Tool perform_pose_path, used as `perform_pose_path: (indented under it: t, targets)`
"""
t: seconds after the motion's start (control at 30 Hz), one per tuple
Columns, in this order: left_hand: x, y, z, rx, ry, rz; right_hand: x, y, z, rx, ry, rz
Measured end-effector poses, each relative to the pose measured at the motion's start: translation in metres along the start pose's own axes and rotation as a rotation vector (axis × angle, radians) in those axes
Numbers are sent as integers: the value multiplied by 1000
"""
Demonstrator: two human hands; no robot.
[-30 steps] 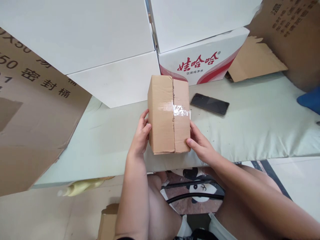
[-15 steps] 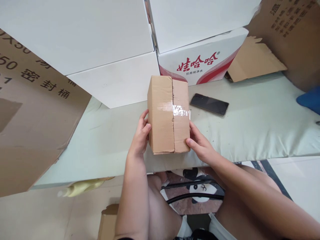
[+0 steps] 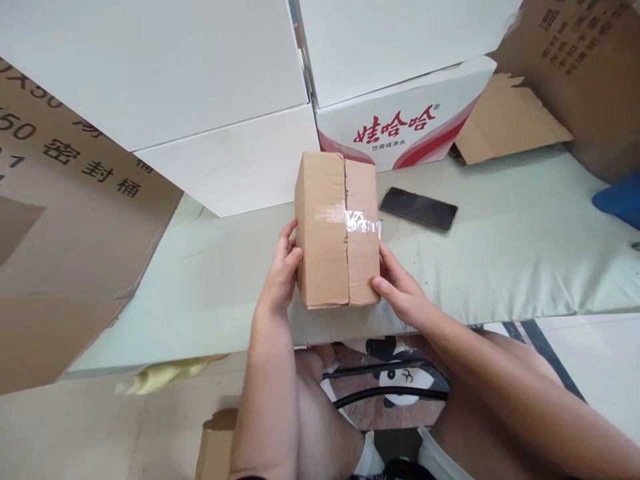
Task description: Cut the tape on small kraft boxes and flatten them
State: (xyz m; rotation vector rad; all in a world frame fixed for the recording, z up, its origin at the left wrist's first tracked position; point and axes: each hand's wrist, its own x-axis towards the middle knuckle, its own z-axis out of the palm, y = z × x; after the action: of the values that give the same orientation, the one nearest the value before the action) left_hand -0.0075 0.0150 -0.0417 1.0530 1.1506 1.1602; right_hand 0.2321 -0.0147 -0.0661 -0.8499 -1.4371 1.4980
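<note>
A brown box (image 3: 325, 260) is sitting just left of the black phone (image 3: 419, 209), seemingly resting on the pale green cloth (image 3: 505, 267). The left hand (image 3: 279, 279) is gripping the side away from the phone, and the right hand (image 3: 404, 292) is gripping the side facing it. The fingers of both hands are bending against the box; some tips are hiding. The cardboard is looking stiff, but the rough middle gap is probably making the top a bit squishy. The shiny tape (image 3: 362, 222) is likely feeling slippery. I'm not telling heavy from light here. Those flat sides are looking best for holding.
</note>
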Motion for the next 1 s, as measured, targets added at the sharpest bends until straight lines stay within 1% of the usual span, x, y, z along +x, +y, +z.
perform_pose_path:
  t: [0.43,0.57,0.83,1.0]
  targets:
    - [0,0,0,-4,9,4,-1,0,-1,39,-9,-25]
    - [-1,0,0,-15,-7,22,-1,1,-1,42,-9,-28]
    - [1,-4,-2,-6,-11,20,0,1,-1,-1,-2,-13]
    - [0,-1,0,-2,-3,20,0,1,-1,-18,1,-11]
